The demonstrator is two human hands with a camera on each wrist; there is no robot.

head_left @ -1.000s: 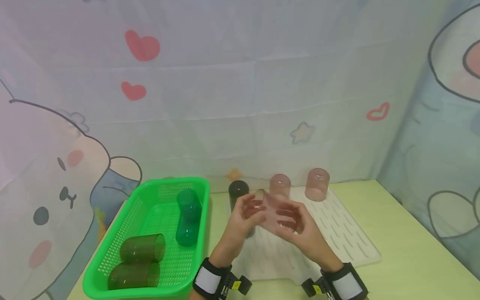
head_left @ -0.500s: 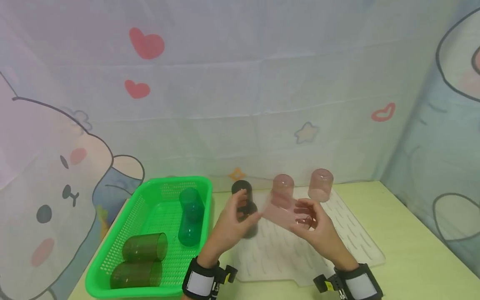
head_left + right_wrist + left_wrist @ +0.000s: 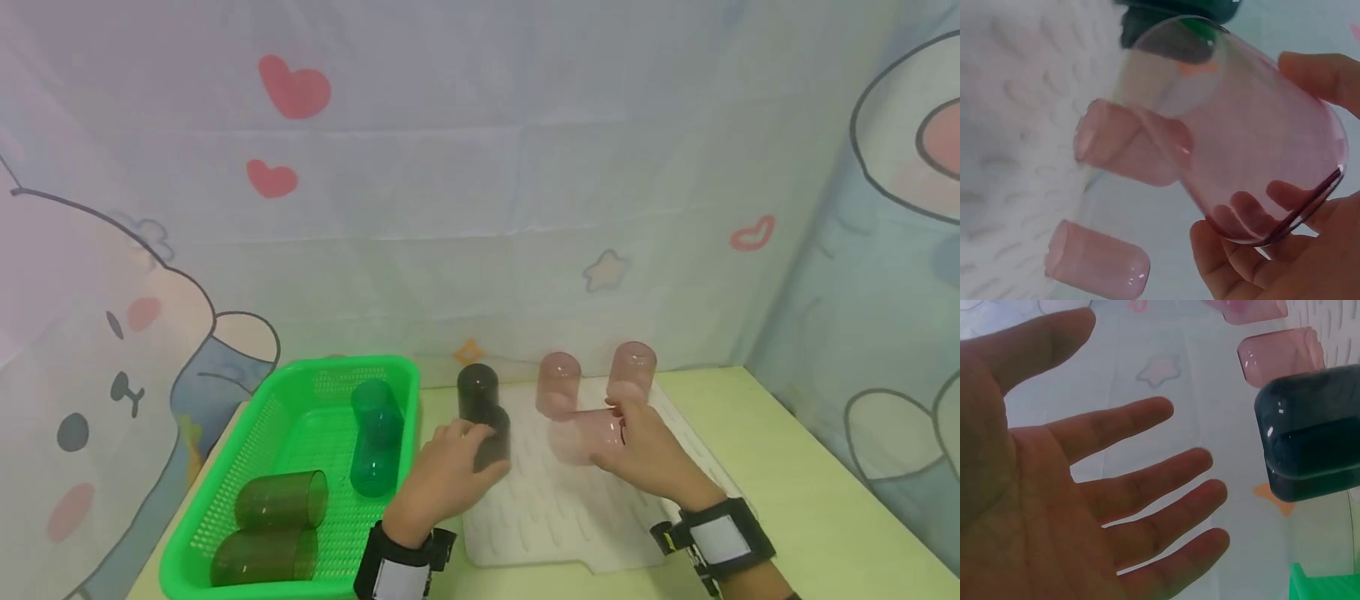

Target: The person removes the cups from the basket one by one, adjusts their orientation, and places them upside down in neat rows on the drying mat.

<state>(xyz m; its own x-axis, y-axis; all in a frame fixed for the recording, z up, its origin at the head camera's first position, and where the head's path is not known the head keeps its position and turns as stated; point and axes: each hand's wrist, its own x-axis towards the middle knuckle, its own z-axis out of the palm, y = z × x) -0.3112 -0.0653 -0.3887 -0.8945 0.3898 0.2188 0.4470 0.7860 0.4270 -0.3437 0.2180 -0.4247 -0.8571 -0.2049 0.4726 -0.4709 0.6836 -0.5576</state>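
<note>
My right hand (image 3: 656,454) grips a clear pink cup (image 3: 577,435) near its rounded base, thumb on one side and fingers on the other. The cup lies sideways over the white drying mat (image 3: 555,529), its mouth toward the left. My left hand (image 3: 442,479) is beside the nearer dark cup (image 3: 497,442), overlapping it in the head view; the left wrist view shows its fingers (image 3: 1166,494) spread with nothing in them. Another dark cup (image 3: 476,387) is right behind. Two more pink cups, one (image 3: 558,385) and another (image 3: 633,368), stand mouth-down at the mat's back.
A green basket (image 3: 360,361) stands left of the mat. In it lie two brown-amber cups, one (image 3: 281,498) behind the other (image 3: 258,557), and two teal cups, a far one (image 3: 373,400) and a near one (image 3: 373,468). A patterned curtain (image 3: 420,208) hangs behind the table (image 3: 795,467).
My left hand has let go of the pink cup and moved left and down toward the dark cups. My right hand has kept hold of the cup, turning it sideways and lowering it toward the mat.
</note>
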